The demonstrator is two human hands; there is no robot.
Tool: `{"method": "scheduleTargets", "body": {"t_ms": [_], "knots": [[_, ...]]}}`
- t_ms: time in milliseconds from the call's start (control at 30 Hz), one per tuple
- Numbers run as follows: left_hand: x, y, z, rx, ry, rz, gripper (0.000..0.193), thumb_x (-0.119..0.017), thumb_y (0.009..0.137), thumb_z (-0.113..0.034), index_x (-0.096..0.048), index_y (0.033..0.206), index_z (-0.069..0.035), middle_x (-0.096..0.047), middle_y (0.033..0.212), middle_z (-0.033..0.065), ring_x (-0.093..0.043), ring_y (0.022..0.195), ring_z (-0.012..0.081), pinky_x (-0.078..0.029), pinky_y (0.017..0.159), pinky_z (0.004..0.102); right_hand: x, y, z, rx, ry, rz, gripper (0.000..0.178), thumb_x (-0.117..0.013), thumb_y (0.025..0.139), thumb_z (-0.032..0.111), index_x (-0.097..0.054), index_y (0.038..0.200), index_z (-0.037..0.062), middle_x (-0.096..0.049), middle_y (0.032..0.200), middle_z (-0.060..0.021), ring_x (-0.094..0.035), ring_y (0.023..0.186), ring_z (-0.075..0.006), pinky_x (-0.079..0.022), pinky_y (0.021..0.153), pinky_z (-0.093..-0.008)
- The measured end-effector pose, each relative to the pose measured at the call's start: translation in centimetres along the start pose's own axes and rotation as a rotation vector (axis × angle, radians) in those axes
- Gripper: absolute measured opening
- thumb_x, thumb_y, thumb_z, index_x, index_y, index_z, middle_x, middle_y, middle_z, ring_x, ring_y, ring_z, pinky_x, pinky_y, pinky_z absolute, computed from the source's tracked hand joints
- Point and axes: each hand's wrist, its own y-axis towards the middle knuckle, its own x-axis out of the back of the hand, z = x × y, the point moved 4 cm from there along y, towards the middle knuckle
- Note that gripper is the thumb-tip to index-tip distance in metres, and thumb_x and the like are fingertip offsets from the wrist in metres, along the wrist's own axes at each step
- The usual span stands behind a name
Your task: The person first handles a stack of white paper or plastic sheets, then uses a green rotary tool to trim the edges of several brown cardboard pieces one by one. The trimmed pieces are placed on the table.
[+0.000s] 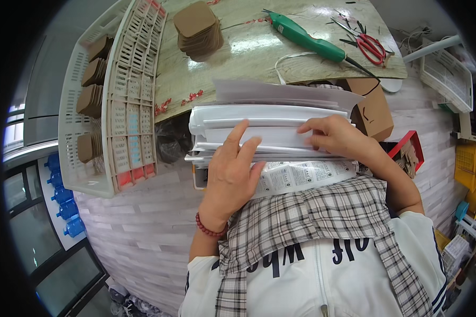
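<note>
Closest to the cam: plaid apron (307, 211) over a white zip-up jacket (296, 280).
White sheets: bunch of them (275, 135) sits right between the apron and the near edge of the worktop (248, 55); can't tell if they're paper or plastic, and whatever holds them up underneath is mostly hidden.
Left hand (230, 171): fingers spread over the sheets; can't tell if the fingertips actually touch.
Right hand (336, 134): fingers curled by the sheets' far side, thumb close to the index; honestly can't tell if it's pinching one.
Progress: my guess is partway through leafing. The sheets look fanned into loose groups, but I can't say how many are done. None looks fully pulled out, so most of the bunch is probably left.
Printed clear sheet (301, 178): on the apron side of the bunch.
On the worktop: brown card pile (198, 29), green corded handheld tool (307, 37), red-handled scissors (369, 46), all well apart from the hands.
Off to the left: white slotted crate (135, 98) with more brown card stacks (90, 100).
In the way: nothing much, imo; maybe the open cardboard box (374, 111) near the right forearm.
</note>
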Motion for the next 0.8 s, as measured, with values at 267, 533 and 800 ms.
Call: {"method": "scheduleTargets", "body": {"t_ms": [267,533,800], "knots": [[-1.8,-0.4,0.0,-0.137,0.007,0.022,0.006,-0.065,0.085,-0.011,-0.067,0.089,-0.006,-0.067,0.092,0.0052,-0.057,0.082,0.0252,-0.045,0.076,0.0369,1.0,1.6,-0.5,0.332,-0.265,-0.566,0.06,-0.079,0.076,0.02,-0.056,0.131,0.0131,-0.054,0.124,-0.0085,-0.059,0.105,-0.0268,-0.051,0.088,-0.0358],[-2.5,-0.8,-0.2,-0.168,-0.059,-0.057,0.004,-0.065,0.084,-0.009,-0.065,0.081,-0.006,-0.063,0.076,0.0051,-0.057,0.075,0.0237,-0.044,0.073,0.0361,1.7,2.0,-0.9,0.393,-0.614,-0.607,0.075,-0.083,0.066,0.035,-0.055,0.13,0.0074,-0.052,0.135,-0.0101,-0.049,0.122,-0.0284,-0.044,0.099,-0.039],[-3.0,-1.0,-0.1,-0.153,-0.018,-0.013,0.007,-0.064,0.085,-0.01,-0.064,0.081,-0.005,-0.062,0.076,0.0067,-0.057,0.073,0.0253,-0.043,0.071,0.0361,4.8,5.2,-2.8,0.293,-0.364,-0.583,0.041,-0.069,0.082,0.023,-0.062,0.12,0.0091,-0.066,0.105,-0.0173,-0.063,0.094,-0.0342,-0.05,0.083,-0.0408]]}}
